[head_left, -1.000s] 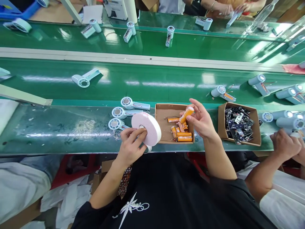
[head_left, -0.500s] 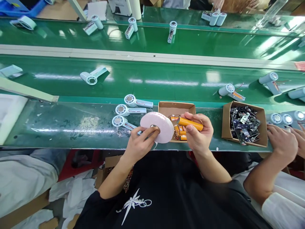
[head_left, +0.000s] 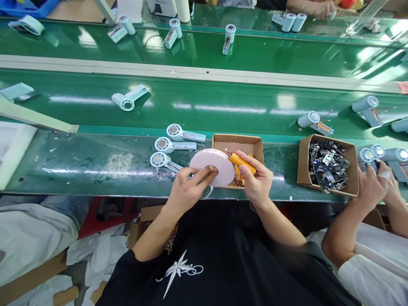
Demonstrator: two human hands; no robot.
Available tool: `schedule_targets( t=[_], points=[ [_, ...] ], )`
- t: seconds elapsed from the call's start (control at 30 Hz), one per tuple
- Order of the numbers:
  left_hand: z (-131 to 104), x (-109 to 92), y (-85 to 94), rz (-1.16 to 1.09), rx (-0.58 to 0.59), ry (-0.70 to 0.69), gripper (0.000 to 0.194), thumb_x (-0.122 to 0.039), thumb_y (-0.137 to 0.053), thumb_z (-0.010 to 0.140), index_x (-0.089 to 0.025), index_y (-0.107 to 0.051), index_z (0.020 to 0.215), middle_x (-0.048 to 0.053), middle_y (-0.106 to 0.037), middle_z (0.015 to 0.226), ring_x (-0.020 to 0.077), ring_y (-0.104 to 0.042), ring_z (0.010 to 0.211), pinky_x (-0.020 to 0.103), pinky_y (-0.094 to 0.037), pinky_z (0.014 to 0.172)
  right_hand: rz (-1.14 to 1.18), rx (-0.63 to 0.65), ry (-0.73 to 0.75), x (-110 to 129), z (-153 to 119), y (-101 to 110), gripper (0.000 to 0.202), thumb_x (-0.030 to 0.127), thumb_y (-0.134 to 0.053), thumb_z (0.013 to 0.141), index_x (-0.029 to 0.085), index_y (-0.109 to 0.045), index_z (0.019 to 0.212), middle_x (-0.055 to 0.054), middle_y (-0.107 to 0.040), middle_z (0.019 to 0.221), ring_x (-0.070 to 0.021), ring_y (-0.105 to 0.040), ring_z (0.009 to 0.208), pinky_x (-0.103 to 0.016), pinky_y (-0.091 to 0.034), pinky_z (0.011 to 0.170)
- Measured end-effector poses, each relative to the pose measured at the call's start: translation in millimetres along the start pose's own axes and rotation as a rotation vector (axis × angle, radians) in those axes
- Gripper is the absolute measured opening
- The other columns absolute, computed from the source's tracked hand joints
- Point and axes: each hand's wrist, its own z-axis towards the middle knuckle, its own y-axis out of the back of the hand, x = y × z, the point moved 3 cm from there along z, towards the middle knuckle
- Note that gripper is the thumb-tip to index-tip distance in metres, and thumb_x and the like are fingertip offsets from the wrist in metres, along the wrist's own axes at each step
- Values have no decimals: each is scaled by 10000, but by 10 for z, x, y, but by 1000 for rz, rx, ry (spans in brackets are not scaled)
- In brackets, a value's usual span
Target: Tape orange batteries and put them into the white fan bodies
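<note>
My left hand (head_left: 191,185) is closed on a roll of white-pink tape (head_left: 204,160), fingertips at its centre hole. A loose tail of tape hangs below the roll. In my right hand (head_left: 259,180) is an orange cylindrical battery (head_left: 242,163), its end close against the roll's right edge; whether they touch I cannot tell. Behind both hands stands a cardboard box (head_left: 237,138) with more orange batteries (head_left: 239,179), partly hidden by the roll and my hand. Left of the roll lie three pale blue handheld fan bodies (head_left: 164,145) with wires in their open handles.
To the right stands a cardboard box of circuit boards (head_left: 330,163). Beside it a co-worker's hands (head_left: 371,187) hold pale blue parts. Beyond runs a green conveyor belt (head_left: 210,112) carrying fan bodies (head_left: 127,101). A pale metal rail (head_left: 178,71) divides it from a farther belt.
My right hand has moved left, bringing the battery from above the box to the tape roll's edge. The roll has shifted slightly right. Fan bodies on the near belt have slid right.
</note>
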Motion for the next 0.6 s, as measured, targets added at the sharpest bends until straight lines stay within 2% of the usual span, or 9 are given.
schedule_targets(
  t=[0.1,0.17,0.33,0.43,0.5,0.6],
  points=[
    [-32,75,15,-26,35,34,572,-85,-720,938,-308,-647,1460,-13,-775,1279,217,-554,1014,351,-494,915,-181,205,-83,71,103,140,362,412,-797,932,339,-785,1286,-11,-764,1336,-286,-731,1234,-445,-612,1092],
    [-20,119,44,-39,55,42,574,-102,-699,957,-340,-637,1476,-10,-778,1268,220,-557,1026,356,-506,912,-295,336,-86,138,201,215,392,417,-798,926,320,-779,1305,-11,-776,1309,-290,-753,1181,-428,-632,1042],
    [119,164,149,-34,102,-7,520,-63,-606,1006,-344,-668,1439,2,-757,1306,227,-569,1032,382,-488,864,-564,466,-10,332,390,291,302,360,-808,913,289,-826,1205,22,-835,1054,-257,-797,959,-366,-653,925],
    [194,154,175,-5,121,-39,510,-38,-571,1017,-322,-673,1428,7,-748,1322,221,-583,1030,380,-479,849,-497,519,-108,342,436,299,351,368,-829,894,281,-812,1234,26,-831,986,-249,-802,894,-355,-678,847],
    [219,122,167,33,110,-71,486,-37,-573,1014,-296,-684,1411,3,-748,1327,219,-581,1047,374,-483,854,-376,521,-188,283,457,294,416,381,-849,872,277,-791,1271,6,-832,1046,-266,-806,950,-394,-685,889],
    [218,68,136,51,79,-47,490,-65,-620,996,-270,-663,1439,9,-752,1320,219,-563,1014,379,-486,824,-122,393,-261,137,458,241,467,395,-899,813,245,-777,1238,-44,-826,1134,-286,-792,1069,-451,-669,981]
  ],
)
